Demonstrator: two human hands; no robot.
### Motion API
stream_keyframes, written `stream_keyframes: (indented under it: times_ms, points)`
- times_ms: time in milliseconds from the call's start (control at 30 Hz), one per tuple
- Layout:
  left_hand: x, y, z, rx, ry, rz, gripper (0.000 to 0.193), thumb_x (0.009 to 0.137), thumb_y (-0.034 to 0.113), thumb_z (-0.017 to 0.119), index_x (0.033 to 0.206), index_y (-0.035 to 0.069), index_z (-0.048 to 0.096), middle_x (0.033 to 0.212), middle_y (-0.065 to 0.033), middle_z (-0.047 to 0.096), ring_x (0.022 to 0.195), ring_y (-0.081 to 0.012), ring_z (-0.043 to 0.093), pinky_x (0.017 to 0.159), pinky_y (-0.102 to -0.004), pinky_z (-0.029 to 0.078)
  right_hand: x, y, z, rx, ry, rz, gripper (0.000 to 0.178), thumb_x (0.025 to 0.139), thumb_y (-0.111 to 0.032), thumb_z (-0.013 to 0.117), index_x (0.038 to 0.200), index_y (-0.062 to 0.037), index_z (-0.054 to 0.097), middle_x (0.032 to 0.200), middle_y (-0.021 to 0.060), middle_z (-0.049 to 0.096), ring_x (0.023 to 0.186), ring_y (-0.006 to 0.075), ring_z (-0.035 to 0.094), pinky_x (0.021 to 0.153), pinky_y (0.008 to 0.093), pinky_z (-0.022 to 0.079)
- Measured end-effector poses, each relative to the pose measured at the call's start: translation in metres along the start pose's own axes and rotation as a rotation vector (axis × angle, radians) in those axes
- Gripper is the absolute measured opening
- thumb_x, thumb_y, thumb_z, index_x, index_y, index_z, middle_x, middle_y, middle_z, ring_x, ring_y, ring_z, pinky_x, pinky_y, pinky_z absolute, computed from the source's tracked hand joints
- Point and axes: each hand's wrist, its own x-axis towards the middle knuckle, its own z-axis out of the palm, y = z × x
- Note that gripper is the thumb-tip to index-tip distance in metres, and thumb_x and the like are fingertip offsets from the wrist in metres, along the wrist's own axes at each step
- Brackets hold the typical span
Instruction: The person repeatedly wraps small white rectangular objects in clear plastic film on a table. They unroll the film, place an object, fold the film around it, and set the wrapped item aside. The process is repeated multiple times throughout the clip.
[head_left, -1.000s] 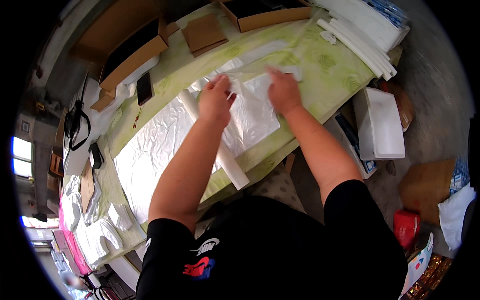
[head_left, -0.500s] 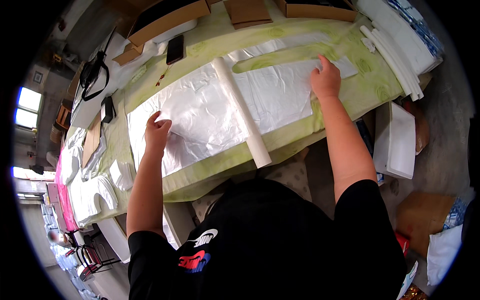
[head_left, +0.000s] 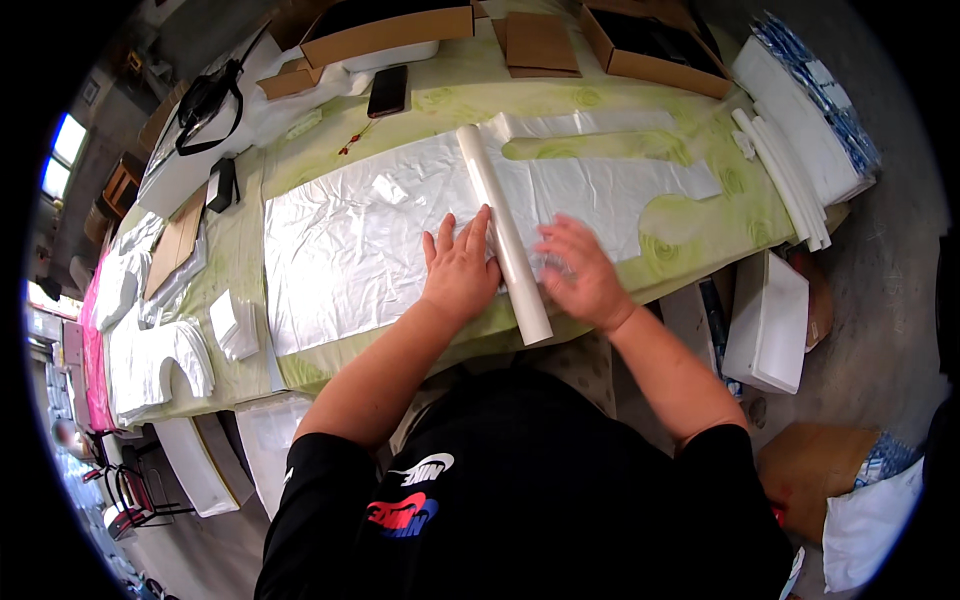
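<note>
A shiny white plastic bag with cut-out handles lies flat on the table, its handle end to the right. Across its middle rests a pale cream tube, its near end jutting past the bag's lower edge. With fingers spread, my left hand lies on the plastic, its fingertips against the left side of the tube. My right hand hovers just right of the tube, slightly blurred, fingers apart and holding nothing. A small folded whitish piece shows on the bag's left half.
Around the green patterned tablecloth are a phone, open cardboard boxes at the back and a black strap. White rolls lie at the right edge. Folded white bags sit at left.
Both hands have come inward from the bag's two ends to the tube in the middle. The left hand has opened out flat beside it. The view has shifted slightly.
</note>
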Motion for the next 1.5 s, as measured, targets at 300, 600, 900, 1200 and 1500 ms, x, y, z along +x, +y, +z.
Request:
stream_keyframes:
  times_ms: [300,600,900,1200,1500]
  points:
    - [0.016,-0.012,-0.046,0.013,-0.02,0.196,0.068,0.094,0.024,0.065,0.158,0.02,0.04,0.16,-0.0097,0.043,0.15,-0.039,0.034,0.121,-0.0626,0.024,0.002,-0.036,0.024,0.142,-0.226,0.003,0.031,0.087,-0.012,0.073,0.117,-0.0074,0.068,0.125,0.0112,0.069,0.131,0.0403,0.054,0.113,0.0484,0.043]
    - [0.033,-0.031,-0.037,-0.244,0.139,0.442,0.025,0.096,0.028,0.066,0.113,0.01,0.069,0.141,-0.0098,0.063,0.141,-0.0438,0.045,0.116,-0.0578,0.035,0.028,-0.016,0.032,-0.169,0.043,0.104,0.032,0.084,-0.004,0.071,0.116,-0.0062,0.067,0.123,0.0138,0.066,0.123,0.0381,0.056,0.106,0.0462,0.046]
    - [-0.011,-0.055,-0.043,-0.324,0.103,0.384,0.061,0.087,0.026,0.071,0.144,0.01,0.056,0.161,-0.022,0.039,0.152,-0.0496,0.026,0.124,-0.0535,0.026,0.104,0.054,0.114,-0.395,-0.333,-0.048,0.052,0.097,-0.031,0.06,0.144,-0.0098,0.057,0.149,0.0155,0.055,0.142,0.0373,0.045,0.121,0.0531,0.029]
    - [-0.014,-0.055,-0.052,-0.226,0.037,0.379,0.059,0.084,0.025,0.065,0.141,0.008,0.06,0.163,-0.0252,0.034,0.153,-0.0515,0.024,0.124,-0.0531,0.028,0.167,0.155,0.064,-0.714,-0.35,0.671,0.077,0.1,-0.06,0.048,0.164,-0.0217,0.029,0.17,0.0136,0.026,0.157,0.0321,0.023,0.126,0.0506,0.02]
    - [-0.014,-0.052,-0.052,-0.284,0.04,0.385,0.058,0.083,0.018,0.063,0.14,0.005,0.061,0.165,-0.0246,0.033,0.155,-0.0495,0.021,0.124,-0.0536,0.026,0.104,0.21,-0.093,-0.911,0.055,0.984,0.077,0.096,-0.058,0.059,0.162,-0.0256,0.035,0.165,0.0193,0.031,0.15,0.0422,0.03,0.119,0.0598,0.028]
